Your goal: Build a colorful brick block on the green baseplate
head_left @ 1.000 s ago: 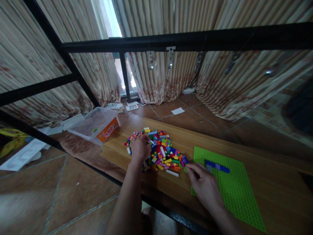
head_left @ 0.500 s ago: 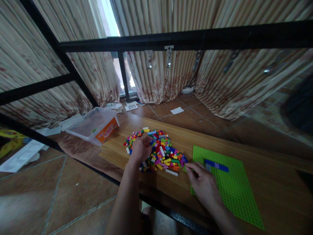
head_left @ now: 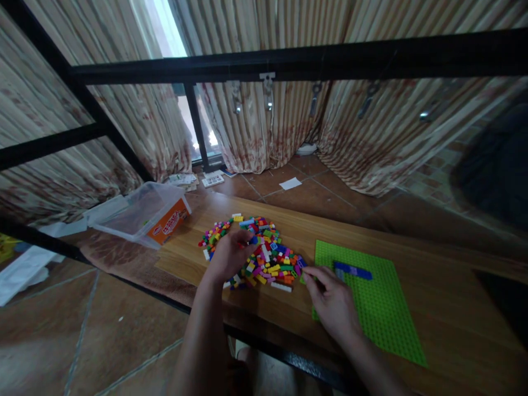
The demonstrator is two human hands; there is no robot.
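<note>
Over the left part of a heap of small toy bricks is my left hand, with thumb and forefinger closed around a blue brick. At the heap's right end my right hand holds its thumb and forefinger pinched together. A bit of green shows by those fingertips, but whether it is held is unclear. Just right of that hand lies a green studded baseplate. A row of blue bricks with a purple part sits on its upper left area, beside a greyish brick partly hidden by my right hand.
A clear plastic box with an orange label stands at the left end of the wooden table. A black frame bar with hanging metal clips crosses above the far side. A dark flat object is at the right.
The view has shifted slightly, so everything appears further left. My left hand's fingers now show around a blue brick. My right hand keeps its pinch at the heap's right end.
</note>
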